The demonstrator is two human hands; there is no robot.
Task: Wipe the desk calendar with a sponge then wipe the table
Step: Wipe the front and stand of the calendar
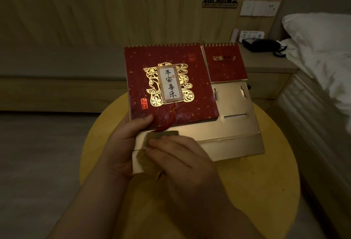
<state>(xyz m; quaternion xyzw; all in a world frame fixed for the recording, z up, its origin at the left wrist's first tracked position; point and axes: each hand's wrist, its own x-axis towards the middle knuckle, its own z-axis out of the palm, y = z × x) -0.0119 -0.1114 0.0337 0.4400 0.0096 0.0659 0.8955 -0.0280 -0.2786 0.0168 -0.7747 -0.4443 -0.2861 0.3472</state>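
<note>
A red desk calendar with a gold emblem, a small red notepad and a gold cardboard base is tilted up over the round yellow table. My left hand grips the calendar's lower left corner, thumb on the red cover. My right hand presses a brownish-green sponge against the gold base at its front left, just below the red tassel. Much of the sponge is hidden under my fingers.
A bed with a white pillow and duvet runs along the right. Behind the calendar stands a bedside cabinet with a black telephone. A wooden wall with switches and signs is at the back. Grey floor lies to the left.
</note>
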